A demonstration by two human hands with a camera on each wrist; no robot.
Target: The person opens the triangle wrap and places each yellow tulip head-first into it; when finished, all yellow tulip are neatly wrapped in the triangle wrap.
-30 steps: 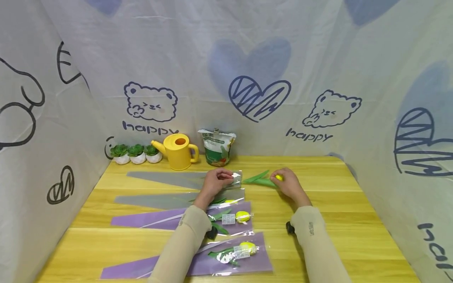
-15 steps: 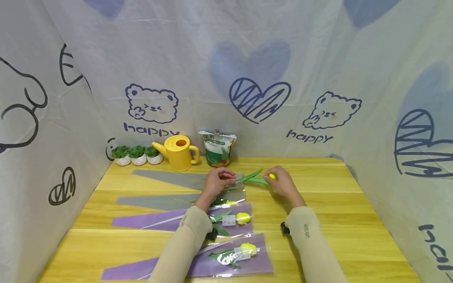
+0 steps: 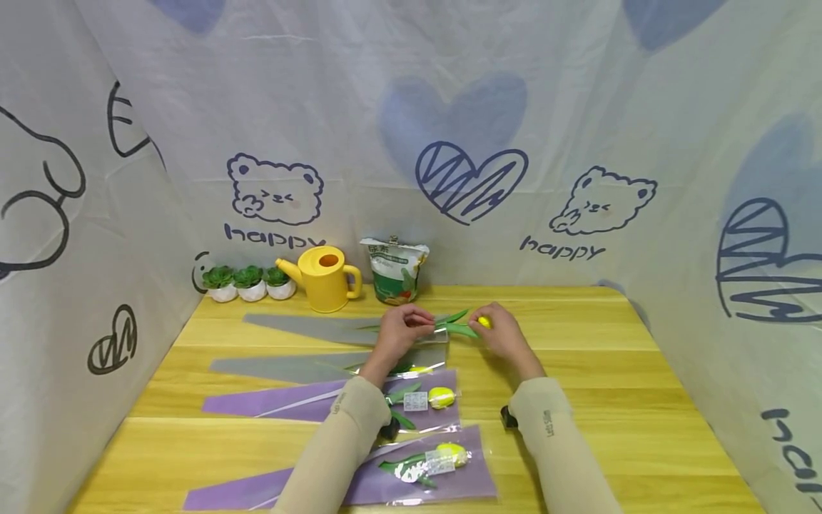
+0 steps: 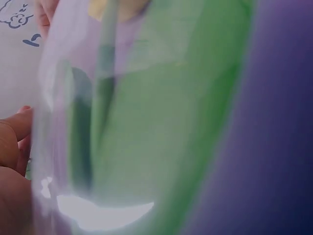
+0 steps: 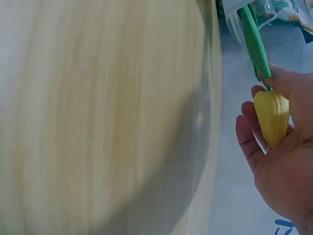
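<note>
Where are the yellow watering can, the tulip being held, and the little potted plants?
yellow watering can (image 3: 323, 278), head view, middle of its body
tulip (image 5: 272, 116), right wrist view, yellow bud
potted plants (image 3: 248, 280), head view, middle pot

Head view looks forward and down from above the table (image 3: 610, 343), mid-distance, taking in both hands and the back curtain. Left wrist view sits pressed against a clear sleeve (image 4: 73, 147), blurred. Right wrist view looks along the palm, close. All three share the yellow tulip (image 5: 272, 117).
</note>
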